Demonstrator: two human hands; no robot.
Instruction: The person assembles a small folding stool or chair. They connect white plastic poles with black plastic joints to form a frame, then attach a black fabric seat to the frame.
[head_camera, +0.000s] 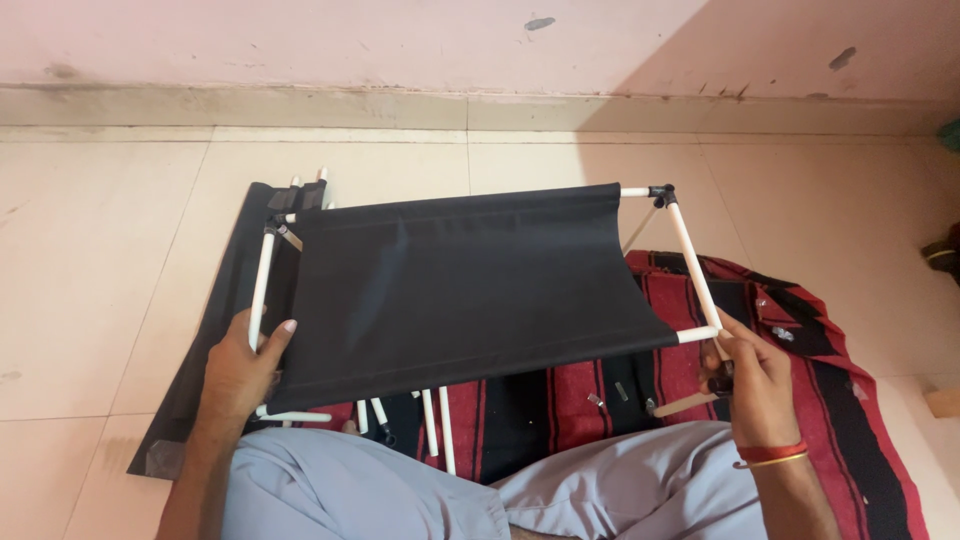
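1. Under everything: pale tiled floor (90, 260), pink wall (300, 40) at the far edge
2. Below the right hand's grip: red and black striped blanket (850, 400) spread on the floor, small metal bits scattered on it
3. Beyond and below the left grip: second black fabric sheet (225, 290) lying flat, partly hidden by the frame
4. Between the two grips: black fabric panel (460, 290) stretched on a white tube frame (692, 262), held up off the floor, slightly tilted; black corner connector (660, 194) at the far right corner, well away from the right grip
5. Nearer the body than the panel, between the grips: loose white tubes (435, 420) lying on the blanket, ends pointing toward the lap
6. Left hand (242, 365): clenched around the frame's left side tube near its lower end, thumb lying on the fabric edge
7. Right hand (752, 385): fingers pinched at the frame's near right corner, grasping a small dark piece; exact contact with the tube end unclear; red and gold bangles (772, 455) on the wrist
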